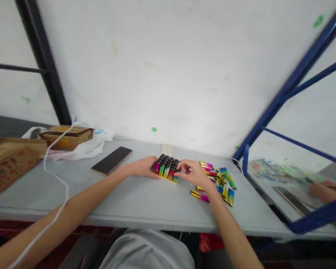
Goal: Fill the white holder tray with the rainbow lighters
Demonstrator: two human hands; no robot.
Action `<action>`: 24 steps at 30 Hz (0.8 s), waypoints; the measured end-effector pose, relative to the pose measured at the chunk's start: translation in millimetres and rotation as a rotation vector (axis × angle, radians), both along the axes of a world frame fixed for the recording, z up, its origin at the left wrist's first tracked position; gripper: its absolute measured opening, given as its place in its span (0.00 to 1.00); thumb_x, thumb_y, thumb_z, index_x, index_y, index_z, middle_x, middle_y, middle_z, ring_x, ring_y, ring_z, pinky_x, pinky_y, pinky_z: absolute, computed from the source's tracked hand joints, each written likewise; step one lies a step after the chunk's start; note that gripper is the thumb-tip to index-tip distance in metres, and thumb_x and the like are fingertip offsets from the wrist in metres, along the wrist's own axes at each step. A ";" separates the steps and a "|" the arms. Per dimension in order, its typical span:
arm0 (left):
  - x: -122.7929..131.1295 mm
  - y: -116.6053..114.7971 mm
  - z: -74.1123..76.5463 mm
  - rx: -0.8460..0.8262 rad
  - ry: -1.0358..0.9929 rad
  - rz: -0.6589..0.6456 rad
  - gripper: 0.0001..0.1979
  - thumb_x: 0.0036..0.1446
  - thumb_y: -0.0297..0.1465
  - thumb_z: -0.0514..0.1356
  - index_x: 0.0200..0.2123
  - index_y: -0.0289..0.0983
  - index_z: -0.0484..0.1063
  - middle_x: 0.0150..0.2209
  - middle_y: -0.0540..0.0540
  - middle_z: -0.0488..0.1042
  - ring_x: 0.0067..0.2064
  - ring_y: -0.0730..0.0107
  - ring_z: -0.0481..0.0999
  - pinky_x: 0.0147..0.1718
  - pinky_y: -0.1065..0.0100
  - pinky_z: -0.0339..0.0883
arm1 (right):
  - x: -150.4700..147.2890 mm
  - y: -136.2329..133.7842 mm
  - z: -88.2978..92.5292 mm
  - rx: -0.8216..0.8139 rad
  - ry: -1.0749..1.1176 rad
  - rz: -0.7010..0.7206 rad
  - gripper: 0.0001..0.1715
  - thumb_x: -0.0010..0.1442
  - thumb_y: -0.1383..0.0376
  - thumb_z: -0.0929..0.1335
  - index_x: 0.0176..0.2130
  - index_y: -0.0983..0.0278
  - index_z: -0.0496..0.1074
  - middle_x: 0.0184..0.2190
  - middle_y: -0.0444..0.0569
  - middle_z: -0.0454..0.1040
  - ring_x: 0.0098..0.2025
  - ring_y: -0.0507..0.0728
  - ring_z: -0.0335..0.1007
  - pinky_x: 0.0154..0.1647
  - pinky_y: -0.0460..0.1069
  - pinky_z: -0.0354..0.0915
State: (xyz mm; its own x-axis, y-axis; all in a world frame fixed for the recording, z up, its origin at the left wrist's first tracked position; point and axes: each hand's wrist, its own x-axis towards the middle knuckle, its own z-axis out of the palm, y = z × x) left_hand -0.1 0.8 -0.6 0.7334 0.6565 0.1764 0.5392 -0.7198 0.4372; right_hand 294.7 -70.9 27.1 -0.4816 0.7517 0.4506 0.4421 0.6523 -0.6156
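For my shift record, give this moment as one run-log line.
left hand: gripping left side of packed black-topped metallic pieces; right hand: at their right side; right: loose metallic cases; behind: white grid tray; left: phone-like slab

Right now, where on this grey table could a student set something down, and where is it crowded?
Bare tabletop shows between the forearms, and between the phone-like slab and white rack. Crowded spots: the loose shiny casings by the right hand, and the left side's cardboard box and plastic bag.

Grey tabletop (145, 201) — on it, dark slab (112, 160), white gridded tray (167, 150), loose shiny multicoloured pieces (218, 184).
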 end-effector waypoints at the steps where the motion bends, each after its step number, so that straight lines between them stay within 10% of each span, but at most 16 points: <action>1: 0.0 0.6 -0.5 0.003 -0.001 -0.001 0.32 0.52 0.53 0.70 0.50 0.35 0.76 0.48 0.39 0.79 0.49 0.48 0.79 0.51 0.59 0.72 | -0.7 -0.3 0.1 0.002 0.001 -0.008 0.24 0.63 0.44 0.74 0.37 0.63 0.77 0.24 0.40 0.65 0.26 0.51 0.59 0.28 0.47 0.58; 15: 1.8 6.2 -2.7 -0.027 -0.051 0.062 0.34 0.46 0.57 0.73 0.46 0.37 0.78 0.44 0.43 0.82 0.47 0.49 0.80 0.48 0.61 0.73 | 32.0 8.2 11.3 0.347 0.085 -0.713 0.42 0.76 0.40 0.51 0.33 0.62 0.76 0.19 0.44 0.67 0.25 0.56 0.68 0.35 0.50 0.61; 24: 73.9 31.6 3.6 -0.011 -0.062 0.076 0.32 0.47 0.46 0.75 0.54 0.40 0.77 0.52 0.43 0.83 0.51 0.51 0.81 0.51 0.63 0.73 | 65.4 23.4 8.1 0.343 0.099 -0.946 0.37 0.78 0.48 0.51 0.33 0.62 0.75 0.22 0.47 0.72 0.28 0.57 0.69 0.37 0.50 0.61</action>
